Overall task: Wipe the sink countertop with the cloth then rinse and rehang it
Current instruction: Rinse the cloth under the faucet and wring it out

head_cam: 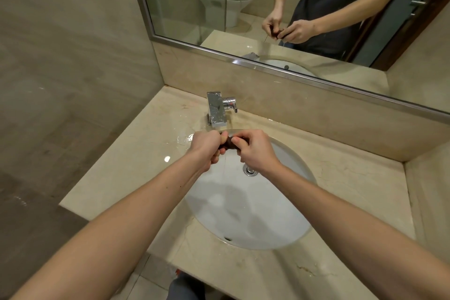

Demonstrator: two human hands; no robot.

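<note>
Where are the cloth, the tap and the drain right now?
cloth [229,144]: head view, on the dark twisted middle showing between the two hands.
tap [216,111]: head view, on the top face of the chrome spout.
drain [250,170]: head view, on the metal ring in the basin.

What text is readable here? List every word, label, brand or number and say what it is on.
None can be read.
The faucet shows only bare chrome, no brand mark legible.
The cloth, wrung between the left hand and the right hand over the sink, shows no tag.
The shirt in the mirror carries a red shape, no letters visible.
</note>
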